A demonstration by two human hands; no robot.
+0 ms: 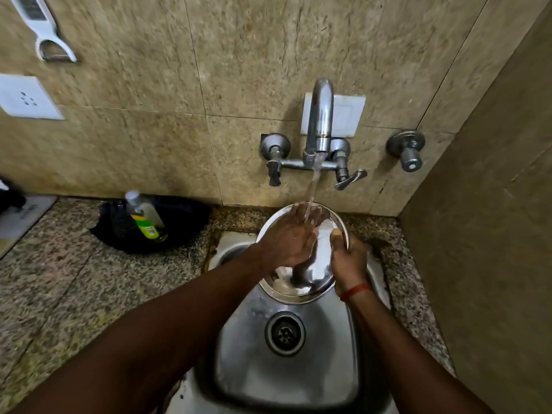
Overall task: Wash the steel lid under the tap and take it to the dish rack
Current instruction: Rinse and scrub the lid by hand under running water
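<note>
Round, shiny steel lid [310, 273], wet and tilted, held up over the sink [286, 380]. Right under the tap [319, 115], with water [312, 192] running down onto its top part.

Bare arms, one thread band

I see both forearms bare to the frame's edge, no sleeves, rings or watch; the left hand [288, 240] wears nothing, while the right hand [348, 261] carries a thin red-orange thread band [357, 291] around its wrist, toward five o'clock.
</note>
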